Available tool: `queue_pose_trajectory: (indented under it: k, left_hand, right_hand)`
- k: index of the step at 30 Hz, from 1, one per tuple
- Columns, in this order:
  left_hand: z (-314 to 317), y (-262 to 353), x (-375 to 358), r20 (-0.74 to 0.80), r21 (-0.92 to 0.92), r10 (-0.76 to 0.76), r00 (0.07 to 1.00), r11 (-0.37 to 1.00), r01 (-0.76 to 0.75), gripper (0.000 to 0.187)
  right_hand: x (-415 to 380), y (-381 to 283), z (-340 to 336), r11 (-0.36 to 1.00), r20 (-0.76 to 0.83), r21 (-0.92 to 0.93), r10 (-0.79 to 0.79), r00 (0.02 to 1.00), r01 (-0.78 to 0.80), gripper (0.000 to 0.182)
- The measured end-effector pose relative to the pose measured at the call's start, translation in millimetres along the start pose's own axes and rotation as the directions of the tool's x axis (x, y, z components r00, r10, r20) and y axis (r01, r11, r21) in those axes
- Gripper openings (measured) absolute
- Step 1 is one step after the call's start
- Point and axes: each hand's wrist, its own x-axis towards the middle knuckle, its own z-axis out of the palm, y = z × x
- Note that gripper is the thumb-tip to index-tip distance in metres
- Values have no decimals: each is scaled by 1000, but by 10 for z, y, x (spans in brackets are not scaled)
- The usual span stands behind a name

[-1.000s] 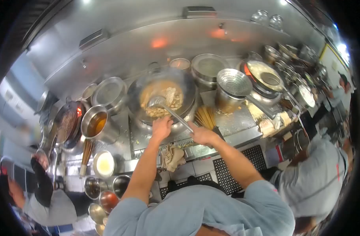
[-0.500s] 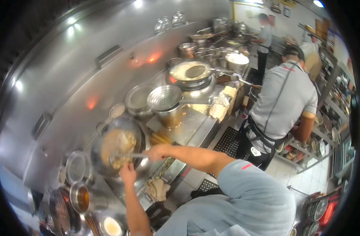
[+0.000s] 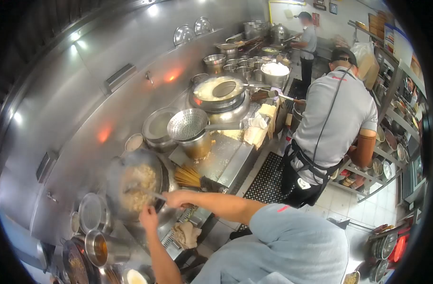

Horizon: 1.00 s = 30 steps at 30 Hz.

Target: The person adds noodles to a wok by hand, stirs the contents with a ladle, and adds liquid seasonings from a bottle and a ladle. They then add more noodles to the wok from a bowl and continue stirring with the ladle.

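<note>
Wok (image 3: 137, 184) just beyond left hand (image 3: 148, 217), seemingly gripping rim; right hand (image 3: 175, 199) grips ladle (image 3: 139, 192).

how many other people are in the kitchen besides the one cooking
2 clearly. One co-worker in a grey shirt and apron stands at the right, facing the shelves. A second person stands at the far end of the stove line. Another may be partly hidden at the right edge.

Dark metal wok (image 3: 131, 182), glossy steel backsplash (image 3: 84, 94), cloth rag (image 3: 185, 234)
</note>
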Motion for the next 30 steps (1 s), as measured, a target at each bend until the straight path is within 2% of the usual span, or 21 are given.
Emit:
queue_pose_trajectory:
  k: [1,3,4,6,7,8,9,10,11,13,14,15,16,17,18,20,22,26,28,30]
  left_hand:
    - [-53,35,-26,-19,15,9,1000,1000,-8,21]
    - [-94,86,-11,48,-68,-81,996,994,84,21]
    - [-149,88,30,70,-102,-133,989,985,140,21]
    - [-30,-15,193,-131,-556,-158,979,829,60,23]
    - [-428,560,123,34,-899,-240,970,417,135,24]
    - [-744,1020,65,29,-989,-85,996,143,41,28]
    - [-1061,1480,-3,23,-986,73,997,-161,35,33]
    - [-1392,1953,-74,-97,-928,317,943,-372,29,39]
    - [-1730,2382,-218,-152,-912,451,879,-407,51,43]
    - [-2063,2891,-348,-310,-767,643,700,-604,215,37]
    - [-2227,3154,-408,-379,-692,716,586,-640,335,34]
    - [-2344,3163,-516,-319,-666,758,569,-606,434,35]
    - [-2459,3174,-615,-258,-630,796,548,-568,529,35]
    - [-2451,3170,-645,-259,-616,792,553,-576,537,35]
    - [-2428,3176,-654,-262,-597,794,548,-580,554,35]
    - [-2413,3208,-766,-279,-555,813,512,-571,605,34]
    - [-2449,3242,-848,-285,-485,777,561,-622,615,32]
    - [-2665,3481,-1104,-256,-292,538,803,-835,466,30]
    - [-2722,3431,-1098,-293,-425,515,806,-825,373,30]
    - [-2776,3207,-944,-338,-722,615,713,-655,222,29]
  right_hand:
    - [76,81,-61,999,67,-30,-18,998,20,52]
    - [72,190,-188,993,239,-100,-40,970,65,54]
    - [67,242,-241,999,223,-25,-29,974,35,54]
    - [151,377,-367,999,222,27,-24,975,18,51]
    - [106,332,-389,1000,160,18,-15,987,12,45]
    - [70,272,-391,1000,115,8,-9,993,8,39]
    - [106,248,-364,999,116,3,-33,993,33,39]
    - [110,152,-270,999,68,-35,-18,998,20,36]
    - [1232,897,162,966,258,-257,33,966,36,33]
    - [832,616,95,982,340,110,-182,923,153,39]
    - [598,446,40,939,373,293,-286,883,180,44]
    - [172,90,-60,974,234,223,-22,972,-32,59]
    - [166,94,-100,946,336,308,-4,942,-106,66]
    - [359,294,-55,966,292,251,-15,956,-62,65]
    - [345,309,-107,963,316,262,-25,949,-62,63]
    - [79,147,-243,979,337,186,14,941,-81,56]
    - [1,170,-378,977,322,198,7,947,-74,51]
    - [-60,138,-498,960,205,278,-25,978,-33,44]
    - [22,107,-490,959,86,282,-48,995,22,44]
    - [93,81,-448,962,-41,263,-64,997,72,45]
